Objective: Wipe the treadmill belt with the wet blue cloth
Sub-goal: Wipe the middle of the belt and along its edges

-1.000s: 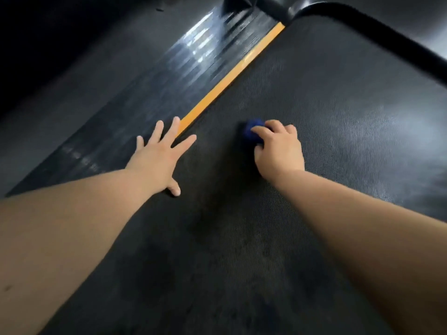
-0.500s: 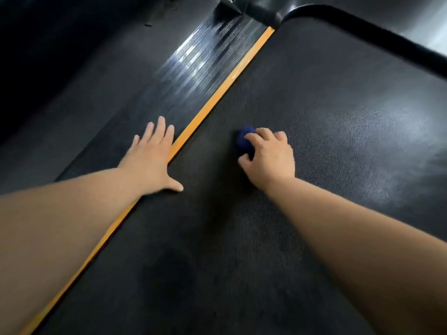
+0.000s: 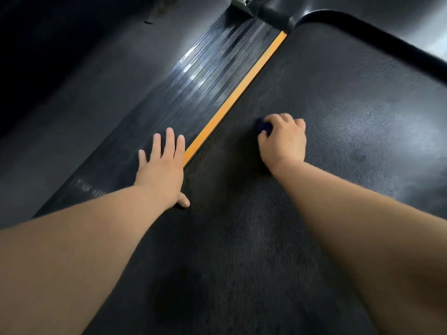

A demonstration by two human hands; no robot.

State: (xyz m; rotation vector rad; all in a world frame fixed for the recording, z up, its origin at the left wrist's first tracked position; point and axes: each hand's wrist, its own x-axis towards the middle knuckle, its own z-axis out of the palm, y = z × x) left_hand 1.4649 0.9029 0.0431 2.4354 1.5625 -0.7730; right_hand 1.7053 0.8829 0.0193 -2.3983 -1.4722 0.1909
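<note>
Beneath the curled fingers of the right hand [image 3: 283, 141] we see the blue cloth [image 3: 264, 126], bunched small and pressed on the treadmill belt [image 3: 350, 146]. Only a dark blue edge shows, just beyond the index finger and thumb, on the side toward the orange strip [image 3: 237, 93]. These fingers are clamped round the cloth, knuckles up. The left hand [image 3: 162, 172] lies flat on the ribbed side rail [image 3: 193, 88] with its fingers straight and close together and its thumb spread toward the belt. It holds nothing and, we judge, serves as a brace.

We judge the wiping to be under way, since the cloth meets the belt near its left edge. Belt nearer than the fingers looks dark and mottled, and belt to their right carries a pale sheen; whether either is wet we cannot tell. Much of the belt, we judge, remains to be wiped.
</note>
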